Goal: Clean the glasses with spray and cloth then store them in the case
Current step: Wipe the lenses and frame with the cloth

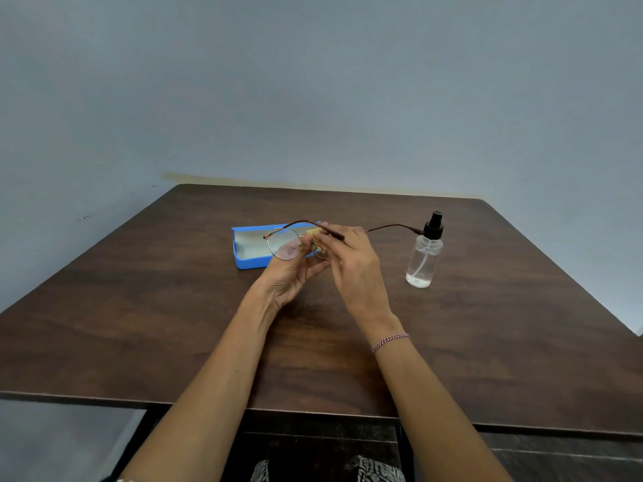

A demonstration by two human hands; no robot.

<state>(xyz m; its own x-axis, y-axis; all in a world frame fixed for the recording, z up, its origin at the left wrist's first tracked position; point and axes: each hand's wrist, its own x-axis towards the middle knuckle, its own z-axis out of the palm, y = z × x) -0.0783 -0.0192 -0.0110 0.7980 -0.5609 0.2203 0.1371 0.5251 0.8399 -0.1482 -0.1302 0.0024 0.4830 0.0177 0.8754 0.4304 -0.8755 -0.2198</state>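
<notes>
At frame centre, the left hand (292,273) is gripping the glasses (283,243) while the right hand (355,262) is pinching a cloth (313,234) against them.

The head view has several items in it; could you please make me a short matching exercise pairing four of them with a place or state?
Items:
1. glasses
2. case
3. spray bottle
4. cloth

States:
A. standing upright on the table
B. pinched in the right hand
C. lying open behind the hands
D. held up in the left hand

Pairs: 1-D, 2-C, 3-A, 4-B
</notes>
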